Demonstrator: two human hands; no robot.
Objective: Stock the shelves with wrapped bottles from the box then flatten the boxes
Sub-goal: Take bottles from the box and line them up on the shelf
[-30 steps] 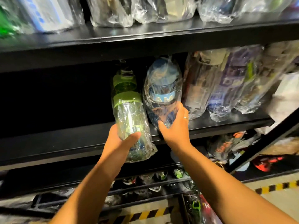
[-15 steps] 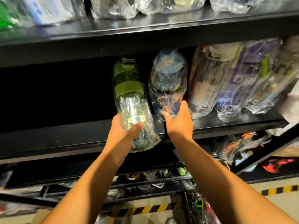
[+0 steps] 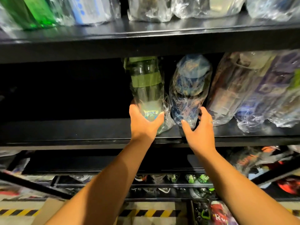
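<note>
Green bottle (image 3: 146,88): clear body, green band and cap, crinkled clear wrap; leaning back, base at the front of the middle shelf (image 3: 81,132).
Blue bottle (image 3: 190,88): wrapped, blue lid; just right of the green bottle, wraps touching, tilted alike.
Other wrapped bottles (image 3: 243,95): leaning in a row further right, same shelf.

Crinkly glossy film (image 3: 186,101), matt black shelf (image 3: 81,129)

Floor (image 3: 155,204) at 6 o'clock: pale, crossed by a yellow-and-black hazard stripe (image 3: 149,213).
Black diagonal bar (image 3: 32,185) at 8 o'clock. Second black bar (image 3: 276,172) at 4 o'clock.
Orange-lettered packet (image 3: 248,159) at 4 o'clock, just above the second bar.
Red object (image 3: 289,186) at 4 o'clock near the frame edge, blurred.
Row of small green clips (image 3: 203,177) at 6 o'clock, above the stripe.
Red-and-white item (image 3: 219,213) at 5 o'clock, lettering unreadable.
</note>
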